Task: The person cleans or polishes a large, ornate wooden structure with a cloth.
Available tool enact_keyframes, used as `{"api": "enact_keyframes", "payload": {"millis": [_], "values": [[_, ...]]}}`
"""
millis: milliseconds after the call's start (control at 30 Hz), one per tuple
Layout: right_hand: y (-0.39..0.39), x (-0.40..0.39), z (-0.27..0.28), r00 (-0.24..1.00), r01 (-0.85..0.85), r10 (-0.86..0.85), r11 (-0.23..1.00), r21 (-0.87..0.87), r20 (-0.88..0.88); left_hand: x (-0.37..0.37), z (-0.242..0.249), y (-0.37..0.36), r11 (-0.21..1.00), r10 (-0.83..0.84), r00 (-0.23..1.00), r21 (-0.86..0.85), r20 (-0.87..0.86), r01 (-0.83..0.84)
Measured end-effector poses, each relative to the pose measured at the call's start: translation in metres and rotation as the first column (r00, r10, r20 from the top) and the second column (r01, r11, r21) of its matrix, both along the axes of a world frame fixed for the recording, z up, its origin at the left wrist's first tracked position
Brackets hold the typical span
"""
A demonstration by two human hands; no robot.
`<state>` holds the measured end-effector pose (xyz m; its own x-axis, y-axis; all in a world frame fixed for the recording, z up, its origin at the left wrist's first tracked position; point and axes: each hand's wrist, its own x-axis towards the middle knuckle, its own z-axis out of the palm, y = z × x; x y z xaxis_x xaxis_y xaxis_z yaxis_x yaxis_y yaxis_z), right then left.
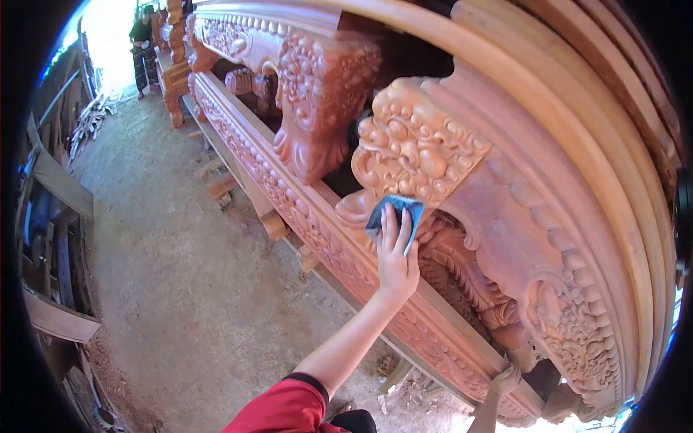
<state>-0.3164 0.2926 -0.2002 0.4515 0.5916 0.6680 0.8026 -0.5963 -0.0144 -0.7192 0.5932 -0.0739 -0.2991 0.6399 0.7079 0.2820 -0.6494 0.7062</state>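
Note:
My left hand [395, 263], reaching up from a red sleeve, presses a folded sheet of blue-backed sandpaper [382, 209] with its fingers. The sheet lies against the lower edge of a carved wooden leg [422, 148] with raised scroll and fruit-like shapes. At the lower right my right hand [507, 378] is curled over the long carved bottom rail [426, 325] of the same reddish-brown furniture. Its fingertips are partly hidden. Between the hands, another carving with feather-like grooves [469, 263] sits in the recess behind the rail.
A second carved leg [317, 101] stands farther along the rail. Wooden blocks [274, 225] lie under the furniture on the dusty concrete floor [188, 267]. Curved boards [61, 180] lean along the left. A person [143, 50] stands at the bright far opening, near scrap wood [90, 123].

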Motion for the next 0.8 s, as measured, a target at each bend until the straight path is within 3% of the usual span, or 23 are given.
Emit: {"api": "enact_keyframes", "payload": {"millis": [100,167,300,367,433,500,633,767,800], "values": [[-0.002,-0.001,0.001,0.998,0.025,-0.025,1.0,0.009,0.053,-0.003,0.037,0.008,0.999,-0.031,0.995,0.025,0.092,0.028],[-0.002,-0.003,0.004,0.999,0.039,-0.039,0.999,-0.02,0.018,-0.009,0.085,0.022,0.998,-0.042,0.958,0.046,0.283,0.03],[0.0,-0.008,0.012,0.999,0.043,-0.045,0.996,-0.083,-0.024,-0.01,0.129,0.022,1.0,0.001,0.955,0.023,0.298,-0.008],[0.002,-0.019,0.021,1.0,0.028,-0.029,0.997,-0.068,-0.007,-0.002,0.111,0.002,0.997,0.081,0.989,0.025,-0.127,-0.078],[0.006,-0.02,0.024,1.0,0.011,-0.011,0.999,-0.036,0.015,-0.003,0.085,-0.006,0.997,0.068,0.944,0.046,-0.324,-0.056],[0.004,-0.015,0.02,1.0,-0.003,0.003,1.0,-0.025,0.007,-0.019,0.08,0.005,0.983,0.17,0.903,0.135,-0.395,-0.126],[0.005,-0.02,0.026,1.0,-0.001,0.001,0.999,-0.052,-0.011,-0.041,0.13,0.046,0.983,0.158,0.987,0.096,-0.008,-0.157],[0.004,-0.015,0.022,1.0,-0.008,0.009,0.999,-0.042,0.015,-0.027,0.134,0.039,0.97,0.237,0.97,0.062,-0.061,-0.234],[0.004,-0.012,0.018,0.998,-0.03,0.031,1.0,-0.008,0.063,-0.021,0.122,0.024,0.97,0.223,0.951,0.144,-0.212,-0.195]]}}
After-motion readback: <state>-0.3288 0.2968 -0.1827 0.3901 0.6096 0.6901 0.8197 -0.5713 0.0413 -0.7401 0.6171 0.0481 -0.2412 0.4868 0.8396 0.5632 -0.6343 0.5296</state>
